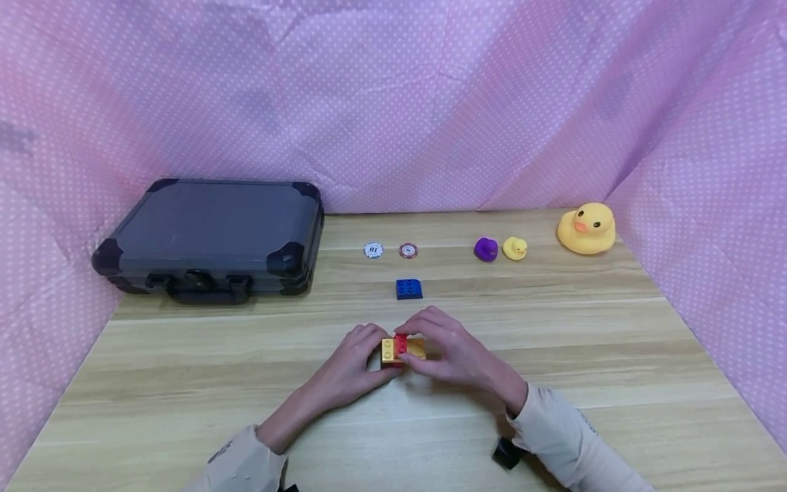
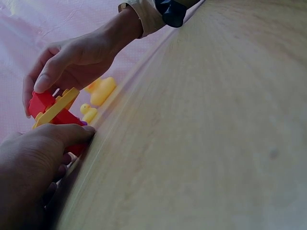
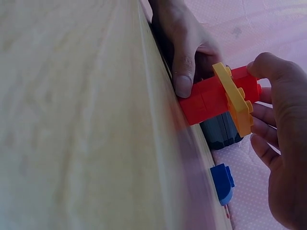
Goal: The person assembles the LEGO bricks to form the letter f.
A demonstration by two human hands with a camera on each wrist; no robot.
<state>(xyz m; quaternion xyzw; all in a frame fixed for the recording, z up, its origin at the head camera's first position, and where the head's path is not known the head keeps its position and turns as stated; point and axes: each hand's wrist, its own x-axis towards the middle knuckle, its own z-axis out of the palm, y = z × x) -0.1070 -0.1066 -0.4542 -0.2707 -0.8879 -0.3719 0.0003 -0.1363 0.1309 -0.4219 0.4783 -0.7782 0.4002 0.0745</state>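
In the head view a small stack of toy building bricks stands on the wooden table between both hands. Its base is red brick (image 3: 201, 101), with a flat yellow plate (image 1: 387, 350) across it and a red brick (image 1: 401, 344) on top. My left hand (image 1: 352, 362) grips the base from the left side, thumb along its front near the tabletop. With thumb and fingertips, my right hand (image 1: 453, 347) pinches the top red brick. Studs show on the plate's left end. A blue brick (image 1: 408, 290) lies just beyond the hands.
A grey hard case (image 1: 212, 229) with black corners lies at the back left. Behind the blue brick are a white-blue chip (image 1: 373, 250) and a red-rimmed chip (image 1: 408, 251). Farther right sit a purple duck (image 1: 486, 249), a small yellow duck (image 1: 515, 249) and a large yellow duck (image 1: 587, 229).
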